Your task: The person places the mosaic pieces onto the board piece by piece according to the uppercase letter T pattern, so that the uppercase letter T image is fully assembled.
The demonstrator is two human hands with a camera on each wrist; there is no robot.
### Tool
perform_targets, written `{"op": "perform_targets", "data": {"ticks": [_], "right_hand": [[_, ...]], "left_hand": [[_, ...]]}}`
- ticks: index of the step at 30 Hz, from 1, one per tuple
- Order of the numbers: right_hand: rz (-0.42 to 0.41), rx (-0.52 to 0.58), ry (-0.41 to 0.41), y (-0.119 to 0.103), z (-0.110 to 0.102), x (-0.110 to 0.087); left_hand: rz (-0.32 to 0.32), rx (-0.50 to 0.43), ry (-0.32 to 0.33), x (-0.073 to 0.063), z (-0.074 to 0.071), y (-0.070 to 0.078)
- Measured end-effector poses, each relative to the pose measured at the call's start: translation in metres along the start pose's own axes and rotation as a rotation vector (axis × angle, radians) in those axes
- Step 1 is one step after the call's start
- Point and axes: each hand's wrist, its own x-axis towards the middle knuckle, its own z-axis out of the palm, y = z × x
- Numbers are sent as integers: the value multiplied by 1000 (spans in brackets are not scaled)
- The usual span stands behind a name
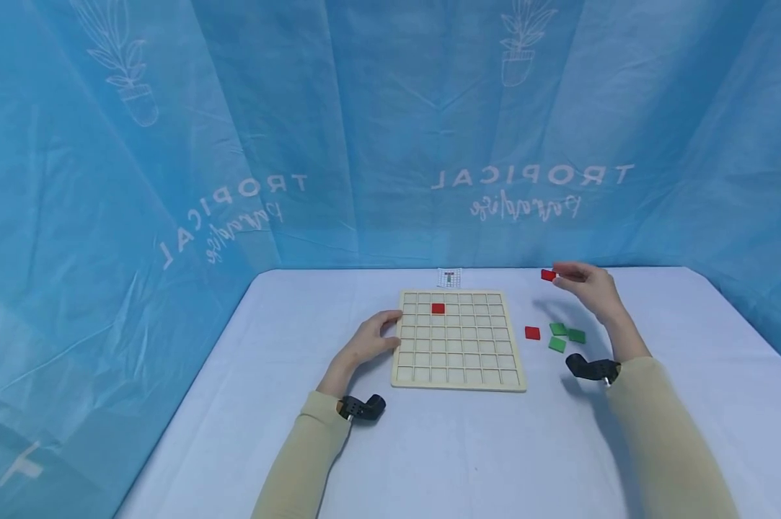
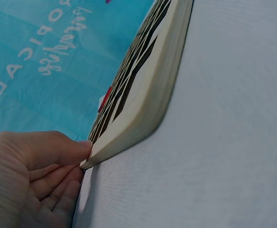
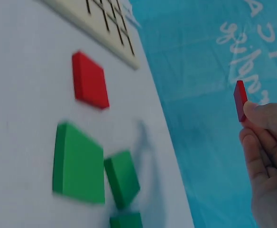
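A blue curtain [image 1: 390, 137] hangs behind the white counter's [image 1: 442, 454] far edge. Toward that edge, the left hand [image 1: 366, 339] grips the board [image 1: 453, 333]; the right hand [image 1: 589, 290] pinches a red tile [image 1: 547, 275], raised over the counter's right half.

In the head view, even light brightens the white tabletop [image 1: 458, 454], with soft shadows beside both sleeves [image 1: 665, 432]. Both wrist views look dimmer; in the right one, the green tiles [image 3: 80, 164] are blurrier than the held red tile [image 3: 240, 100].
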Motion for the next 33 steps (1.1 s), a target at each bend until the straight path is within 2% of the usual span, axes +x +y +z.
{"op": "perform_targets", "data": {"ticks": [7,10,14,26,33], "right_hand": [[-49,95,-33,-13,30,15],[-97,123,-67,-30,43,14],[-116,132,-80,-49,59,8],[-154,183,-126,-63,103,7],[-158,234,-176,-65,120,5]], "left_hand": [[2,-4,-6,-3,-2,1],[7,-2,-3,-3,-3,0],[20,-1,-6,-2,-2,0],[39,2,-4,-2,-6,0],[54,9,-10,-1,-2,2]]}}
